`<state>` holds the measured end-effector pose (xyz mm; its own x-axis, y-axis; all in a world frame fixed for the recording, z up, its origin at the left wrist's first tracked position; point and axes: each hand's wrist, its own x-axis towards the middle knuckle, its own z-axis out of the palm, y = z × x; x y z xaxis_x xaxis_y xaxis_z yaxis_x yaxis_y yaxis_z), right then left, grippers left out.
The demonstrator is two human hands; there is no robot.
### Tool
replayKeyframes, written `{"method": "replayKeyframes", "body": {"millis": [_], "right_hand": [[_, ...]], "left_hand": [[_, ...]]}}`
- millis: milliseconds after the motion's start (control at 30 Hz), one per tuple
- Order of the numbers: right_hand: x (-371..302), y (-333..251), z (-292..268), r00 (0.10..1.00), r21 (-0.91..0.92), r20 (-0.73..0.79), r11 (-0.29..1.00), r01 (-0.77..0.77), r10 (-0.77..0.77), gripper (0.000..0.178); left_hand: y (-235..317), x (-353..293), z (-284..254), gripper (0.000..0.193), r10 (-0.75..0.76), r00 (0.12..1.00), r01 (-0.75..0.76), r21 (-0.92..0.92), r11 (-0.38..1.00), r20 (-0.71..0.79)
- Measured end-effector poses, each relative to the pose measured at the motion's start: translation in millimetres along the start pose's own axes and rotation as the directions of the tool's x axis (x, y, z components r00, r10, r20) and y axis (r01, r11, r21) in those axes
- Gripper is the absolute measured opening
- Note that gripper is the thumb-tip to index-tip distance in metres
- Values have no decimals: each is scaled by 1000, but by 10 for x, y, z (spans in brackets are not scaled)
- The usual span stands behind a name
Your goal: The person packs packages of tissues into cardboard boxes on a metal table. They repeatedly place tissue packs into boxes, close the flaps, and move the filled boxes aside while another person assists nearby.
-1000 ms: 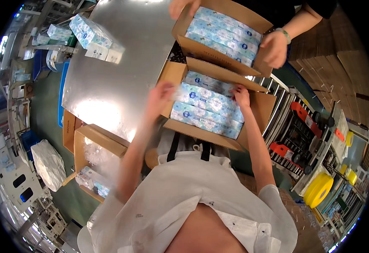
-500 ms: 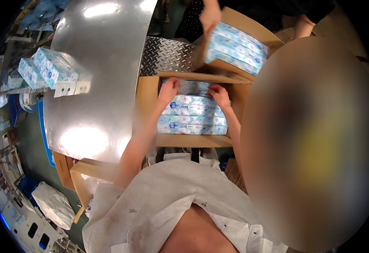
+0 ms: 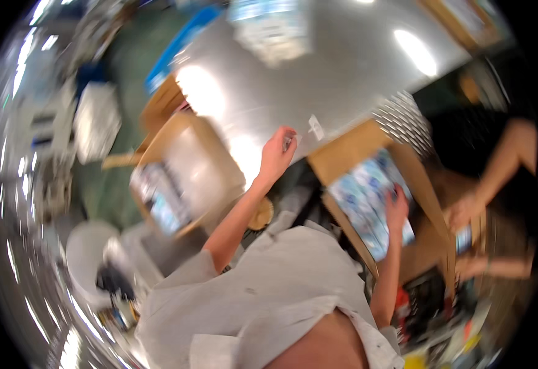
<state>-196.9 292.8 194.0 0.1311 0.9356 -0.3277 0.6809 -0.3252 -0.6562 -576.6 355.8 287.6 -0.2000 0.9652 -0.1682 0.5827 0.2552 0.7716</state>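
My left hand (image 3: 278,154) is over the edge of the metal table, fingers curled round something small and pale that I cannot make out. On the table beside it lies a small white slip (image 3: 316,127). To the right stands an open cardboard box (image 3: 349,145) with blue floral tissue packs (image 3: 362,200) inside. My right hand (image 3: 396,208) reaches into this box and rests on the packs, its fingers apart as far as the blur shows.
More floral packs (image 3: 272,24) stand on the metal table (image 3: 336,67). Left of me, another open carton (image 3: 210,154) holds plastic film and packs. At the right, a co-worker's hands (image 3: 465,212) are at another box. A ridged metal plate (image 3: 404,120) adjoins the table.
The view has swung left. My left hand has left the packs and moved to the table edge; my right hand stays at the box. The co-worker's box now shows only partly.
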Motion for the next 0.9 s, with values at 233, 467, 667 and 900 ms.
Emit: {"method": "replayKeyframes", "body": {"millis": [233, 467, 667, 900], "right_hand": [[285, -800, 213, 950, -117, -2, 944, 309, -311, 33], [206, -1736, 279, 928, 101, 92, 931, 351, -360, 22], [112, -1373, 283, 970, 82, 108, 974, 209, -217, 21], [275, -1348, 261, 983, 90, 43, 981, 172, -176, 20]], "left_hand": [[-778, -542, 143, 17, -204, 975, 222, -485, 846, 90], [-1066, -731, -529, 19, -195, 979, 136, -507, 851, -65], [-2404, -1181, -2061, 19, -516, 621, 293, -436, 851, -590], [-3483, -1618, -2109, 25, -265, 748, 301, -46, 953, -609]]}}
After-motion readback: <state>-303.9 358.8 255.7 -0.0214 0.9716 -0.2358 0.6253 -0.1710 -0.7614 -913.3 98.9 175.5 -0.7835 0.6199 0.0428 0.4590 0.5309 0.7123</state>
